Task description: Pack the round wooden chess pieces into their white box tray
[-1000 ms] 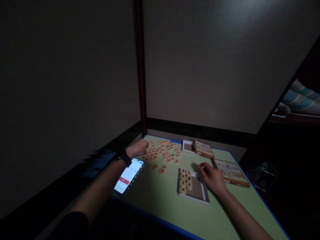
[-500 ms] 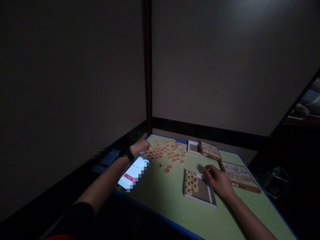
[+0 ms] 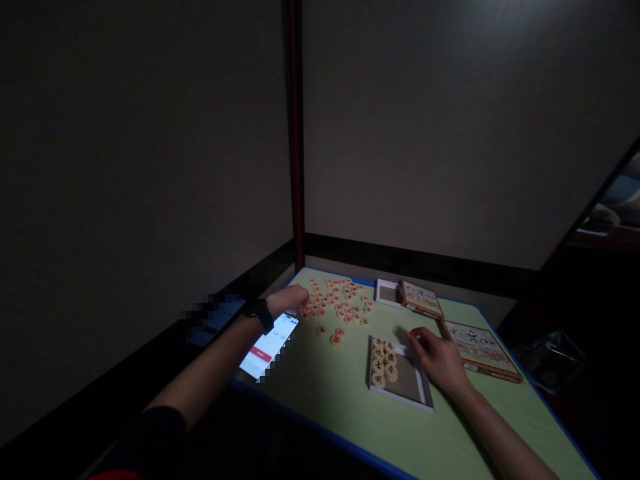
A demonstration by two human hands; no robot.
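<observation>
My left hand (image 3: 291, 298) reaches to the left edge of a scatter of round Chinese chess pieces (image 3: 345, 310). Its fingers point down and are closed among the nearest pieces; whatever they grip is hidden. My right hand (image 3: 439, 359) hovers by the upper right corner of a shallow open box tray (image 3: 413, 383), fingers curled together. I cannot make out anything between them. Inside the tray, two columns of chess pieces (image 3: 384, 363) with dark characters fill the left side, the left column longer. Bare brown bottom shows to their right.
A lit phone (image 3: 263, 353) lies under my left forearm. Behind my right hand is a printed box lid (image 3: 483, 350). At the back, another tray (image 3: 387, 293) is partly under a smaller printed box (image 3: 420, 298). Walls close in the table (image 3: 330, 400) at left and back.
My left hand has moved a little to the right, further over the edge of the scattered pieces. My right hand and the pieces in the tray stay nearly where they were.
</observation>
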